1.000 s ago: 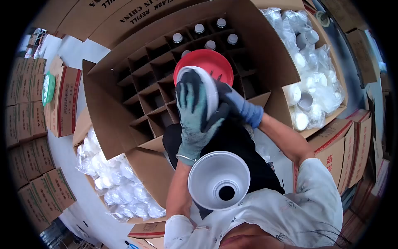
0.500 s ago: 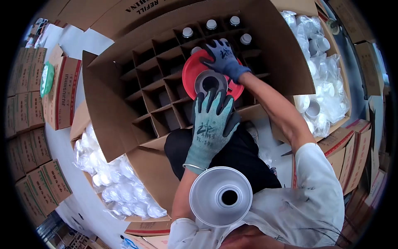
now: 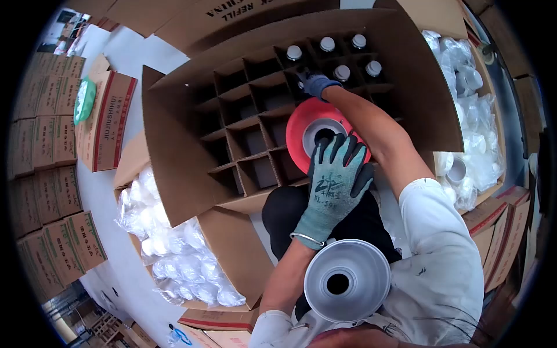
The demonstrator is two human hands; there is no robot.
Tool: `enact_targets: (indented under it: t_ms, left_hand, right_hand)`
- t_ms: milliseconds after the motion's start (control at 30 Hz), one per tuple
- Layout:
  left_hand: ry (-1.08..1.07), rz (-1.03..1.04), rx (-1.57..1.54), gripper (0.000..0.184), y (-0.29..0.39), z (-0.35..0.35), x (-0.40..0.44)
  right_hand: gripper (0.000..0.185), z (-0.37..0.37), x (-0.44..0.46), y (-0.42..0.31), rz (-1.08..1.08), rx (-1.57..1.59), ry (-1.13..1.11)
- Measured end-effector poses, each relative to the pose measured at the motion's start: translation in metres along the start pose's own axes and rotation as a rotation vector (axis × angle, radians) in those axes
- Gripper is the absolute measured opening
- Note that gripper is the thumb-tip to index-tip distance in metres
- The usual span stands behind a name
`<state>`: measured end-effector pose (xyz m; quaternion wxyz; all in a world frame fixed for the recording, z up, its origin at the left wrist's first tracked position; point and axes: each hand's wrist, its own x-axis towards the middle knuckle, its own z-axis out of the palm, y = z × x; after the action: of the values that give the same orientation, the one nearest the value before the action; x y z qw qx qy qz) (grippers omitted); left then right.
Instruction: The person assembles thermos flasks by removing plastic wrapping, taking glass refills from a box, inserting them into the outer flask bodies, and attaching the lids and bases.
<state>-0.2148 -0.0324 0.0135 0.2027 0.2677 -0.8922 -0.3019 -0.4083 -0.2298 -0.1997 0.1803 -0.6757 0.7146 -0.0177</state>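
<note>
My left hand point(image 3: 338, 184), in a teal glove with dark fingertips, curls its fingers over the grey ring point(image 3: 316, 131) in the middle of a red round dish point(image 3: 296, 138). The dish overlaps the near compartments of a divided carton point(image 3: 255, 204). My right hand point(image 3: 318, 83), in a blue-grey glove, reaches down into a compartment beyond the dish. Its fingers close around the top of a bottle point(image 3: 300, 84), whose pale cap shows only in part; the fingertips are dark. Several white-capped bottles point(image 3: 342, 72) stand upright in compartments around this hand.
A silver bowl-shaped object point(image 3: 371, 278) with a dark central hole is in front of my chest. Cartons of plastic-wrapped white pieces stand left point(image 3: 191, 261) and right point(image 3: 473, 139). Stacked boxes point(image 3: 52, 136) line the left side; a green dish point(image 3: 85, 100) sits on a carton.
The view has shifted, so the scene appears further right and lower. My right hand has moved off the dish's far edge and down into a compartment. My left hand stays on the grey ring.
</note>
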Motion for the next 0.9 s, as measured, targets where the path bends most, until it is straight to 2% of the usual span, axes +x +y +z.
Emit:
enact_targets:
  t_ms: [33, 67, 167, 233, 300, 333, 367, 433, 500, 533, 567, 633, 667, 700, 733, 767, 800, 833, 900]
  left_hand:
    - [0.066, -0.029, -0.046, 0.048, -0.003, -0.002, -0.001]
    - [0.131, -0.056, -0.096, 0.046, -0.007, -0.001, -0.003]
    - [0.356, -0.134, -0.383, 0.040, -0.016, -0.007, -0.003]
    - [0.439, -0.445, -0.791, 0.040, -0.012, -0.012, -0.003]
    - [0.619, -0.511, -1.198, 0.041, -0.020, -0.008, -0.003]
    - [0.582, -0.440, -0.953, 0.039, -0.038, 0.003, -0.006]
    - [0.417, -0.262, -0.627, 0.037, -0.046, 0.004, -0.012]
    - [0.370, -0.196, -0.138, 0.054, -0.024, -0.013, -0.013]
    - [0.563, -0.339, -1.012, 0.070, 0.015, -0.031, -0.010]
    - [0.563, -0.179, -1.079, 0.085, 0.006, -0.025, -0.018]
    - [0.614, -0.093, -1.071, 0.089, 0.023, -0.032, -0.024]
    - [0.531, -0.075, -0.725, 0.093, 0.027, -0.045, -0.039]
    - [0.426, 0.016, -0.718, 0.102, 0.046, -0.067, -0.046]
    - [0.402, 0.126, -0.493, 0.114, 0.048, -0.079, -0.050]
    - [0.367, 0.125, -0.483, 0.114, 0.058, -0.089, -0.053]
    - [0.329, 0.121, -0.470, 0.115, 0.067, -0.101, -0.055]
    - [0.358, 0.195, -0.218, 0.112, 0.064, -0.109, -0.056]
    - [0.371, 0.245, -0.124, 0.102, 0.065, -0.114, -0.058]
    - [0.410, 0.180, -0.261, 0.099, 0.077, -0.125, -0.064]
  right_hand:
    - [0.055, -0.001, 0.001, 0.002, -0.022, 0.014, 0.016]
    - [0.051, -0.002, -0.001, 0.007, -0.084, 0.074, 0.221]
    - [0.049, -0.106, -0.052, -0.019, -0.128, 0.072, 0.301]
    - [0.049, -0.157, -0.103, -0.022, -0.229, 0.109, 0.588]
    - [0.051, -0.197, -0.152, -0.021, -0.313, 0.235, 0.747]
    - [0.049, -0.215, -0.181, -0.025, -0.324, 0.291, 0.779]
    - [0.055, -0.223, -0.204, -0.020, -0.260, 0.619, 0.561]
    - [0.044, -0.215, -0.245, -0.025, -0.287, 1.069, 0.557]
    - [0.034, -0.205, -0.291, -0.039, -0.134, 1.487, 0.424]
    - [0.028, -0.202, -0.316, -0.050, -0.050, 1.642, 0.378]
    - [0.027, -0.184, -0.326, -0.054, -0.086, 1.815, 0.396]
    - [0.033, -0.143, -0.346, -0.048, -0.194, 2.100, 0.248]
    - [0.035, -0.128, -0.356, -0.049, -0.213, 2.197, 0.211]
    - [0.036, -0.123, -0.366, -0.060, -0.167, 2.209, 0.260]
    - [0.037, -0.121, -0.371, -0.068, -0.125, 2.218, 0.307]
    - [0.035, -0.118, -0.375, -0.070, -0.174, 2.037, 0.299]
    - [0.034, -0.126, -0.380, -0.075, -0.216, 1.853, 0.294]
    - [0.030, -0.134, -0.385, -0.079, -0.256, 1.834, 0.234]
    - [0.025, -0.144, -0.392, -0.083, -0.309, 1.775, 0.139]
